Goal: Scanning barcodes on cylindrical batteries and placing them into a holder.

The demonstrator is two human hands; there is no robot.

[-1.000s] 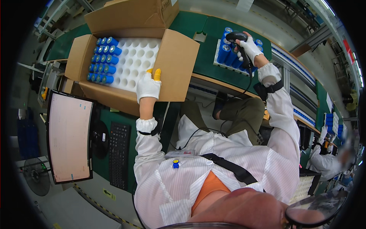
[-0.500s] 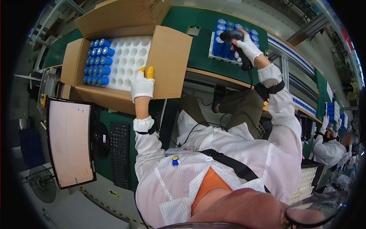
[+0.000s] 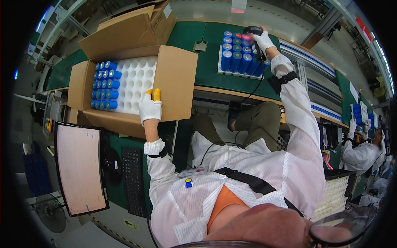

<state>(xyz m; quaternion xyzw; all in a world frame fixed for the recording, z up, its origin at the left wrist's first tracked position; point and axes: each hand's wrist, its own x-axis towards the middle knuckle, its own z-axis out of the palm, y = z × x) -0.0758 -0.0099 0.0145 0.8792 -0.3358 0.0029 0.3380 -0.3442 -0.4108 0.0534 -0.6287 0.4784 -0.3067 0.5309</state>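
Note:
In my right hand (image 3: 264,42), gloved in white, is a black handheld scanner (image 3: 253,30), held over the far right part of a block of blue cylindrical cells (image 3: 235,58). Red light falls on a cell top beneath it. The cells stand upright in a white tray (image 3: 231,74); the hand and scanner hide some of them. My left hand (image 3: 150,109), in a white glove with yellow fingertips, rests at the near right corner of an open cardboard box (image 3: 175,78), fingers stretched out over its edge. Inside the box, blue cells (image 3: 112,84) fill the left columns of a white holed insert (image 3: 134,74).
A monitor (image 3: 80,169) and black keyboard (image 3: 133,180) stand at the left, nearer than the box. The scanner's cable (image 3: 253,91) hangs over the green table (image 3: 202,74) edge. Metal rails (image 3: 308,62) run along the right. Another person (image 3: 359,157) works at the far right.
My right hand has carried the scanner toward the tray's far right corner, and red light now shows on the cells. My left hand stays at the box edge. The whole view has shifted slightly.

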